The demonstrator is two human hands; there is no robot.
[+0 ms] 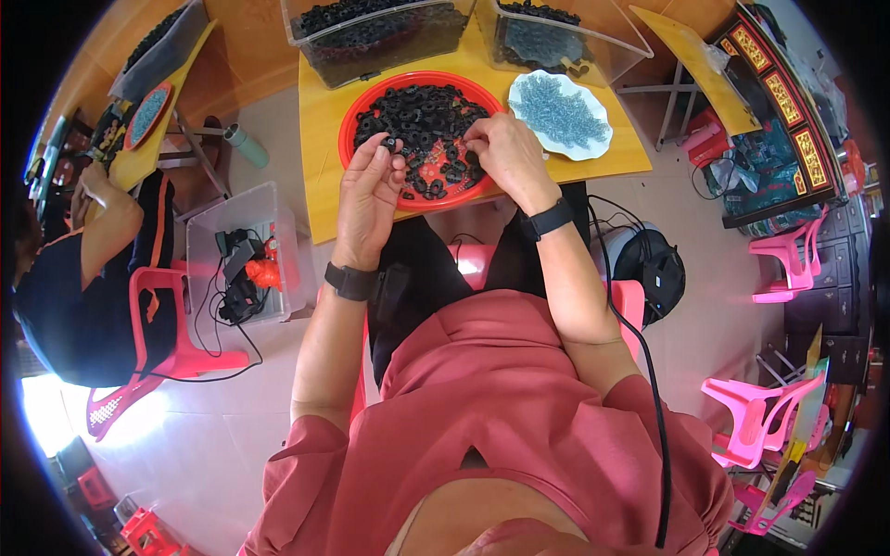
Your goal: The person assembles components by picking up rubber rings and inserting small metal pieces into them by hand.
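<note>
A round red tray (350, 139) stands on the yellow table, heaped with small black ring-shaped parts (408, 116). Over its near left rim, my left hand (366, 190) pinches one small black part (389, 145) between thumb and fingers, palm turned up. My right hand (510, 159) reaches over the tray's right side, fingertips pressed together close to the black parts; whatever they hold is hidden. Right of the tray, a white scalloped plate (598, 146) carries a pile of small shiny grey-blue pieces (558, 107), too small to make out.
Two clear bins (389, 57) (612, 46) with black parts stand at the table's (324, 208) far edge. On the left, another person (88, 269) sits at a similar table. A clear box (246, 222) with cables is on the floor; a black cable (640, 352) runs along my right side.
</note>
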